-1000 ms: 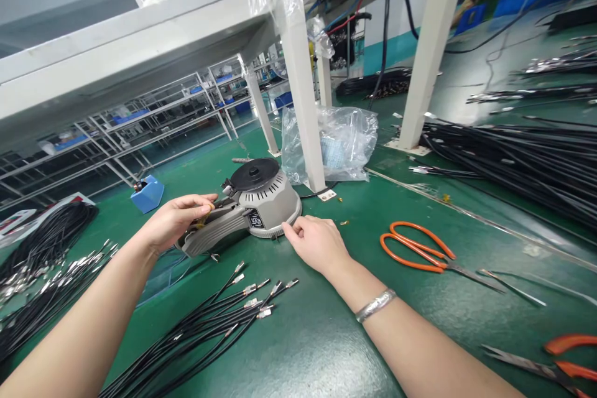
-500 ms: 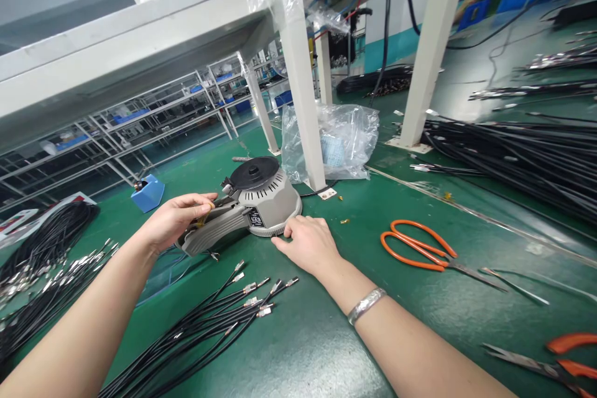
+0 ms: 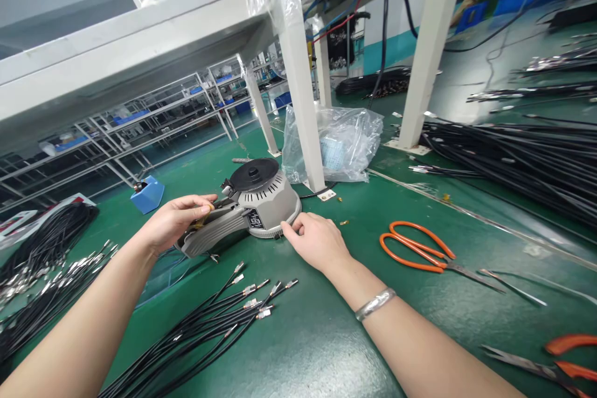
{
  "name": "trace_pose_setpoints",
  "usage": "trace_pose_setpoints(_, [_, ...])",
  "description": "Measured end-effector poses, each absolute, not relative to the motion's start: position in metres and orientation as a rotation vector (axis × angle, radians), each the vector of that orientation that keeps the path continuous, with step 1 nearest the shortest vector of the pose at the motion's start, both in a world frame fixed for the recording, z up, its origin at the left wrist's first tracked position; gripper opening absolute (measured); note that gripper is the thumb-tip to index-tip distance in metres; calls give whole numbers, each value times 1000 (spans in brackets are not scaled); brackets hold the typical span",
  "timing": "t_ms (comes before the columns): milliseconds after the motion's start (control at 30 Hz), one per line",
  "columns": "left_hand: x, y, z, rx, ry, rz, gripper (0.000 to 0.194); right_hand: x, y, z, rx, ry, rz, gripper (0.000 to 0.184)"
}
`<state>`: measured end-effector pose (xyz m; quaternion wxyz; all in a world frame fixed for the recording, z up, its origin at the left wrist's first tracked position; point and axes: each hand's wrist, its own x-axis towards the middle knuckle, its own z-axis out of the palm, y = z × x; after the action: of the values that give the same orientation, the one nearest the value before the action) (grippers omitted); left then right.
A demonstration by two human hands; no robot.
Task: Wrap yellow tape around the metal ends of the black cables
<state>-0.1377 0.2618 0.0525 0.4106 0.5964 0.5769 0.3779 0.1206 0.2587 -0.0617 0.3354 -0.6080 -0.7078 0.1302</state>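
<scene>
A grey automatic tape dispenser (image 3: 267, 206) with a round black disc on top sits on the green surface. My left hand (image 3: 175, 221) is at its long front arm, thumb and fingers pinched on a yellowish strip of tape (image 3: 201, 220). My right hand (image 3: 317, 239) is curled against the right side of the dispenser's base, thumb at the lower edge; its other fingertips are partly hidden. In front of the dispenser lie several black cables (image 3: 200, 329) with metal connectors at their ends.
Orange-handled scissors (image 3: 415, 249) lie on the right, with orange-handled pliers (image 3: 527, 360) nearer me. A clear plastic bag (image 3: 354, 143) rests by a white post (image 3: 298, 74). More black cables (image 3: 517, 155) fill the far right, and another bundle (image 3: 51, 236) the left, near a blue holder (image 3: 147, 194).
My right hand has shifted slightly right along the dispenser's base, exposing a small dark part at its lower edge. My left hand keeps its pinch in the same place.
</scene>
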Motion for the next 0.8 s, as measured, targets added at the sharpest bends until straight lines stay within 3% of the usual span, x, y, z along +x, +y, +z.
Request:
trace_pose_setpoints(600, [-137,261,52,1499,1463,951,26,119,258,-64,-1498,-1852,341,32])
trace_pose_setpoints(800, [-137,262,52,1509,1465,963,28,117,258,-63,-1425,-1798,276,17])
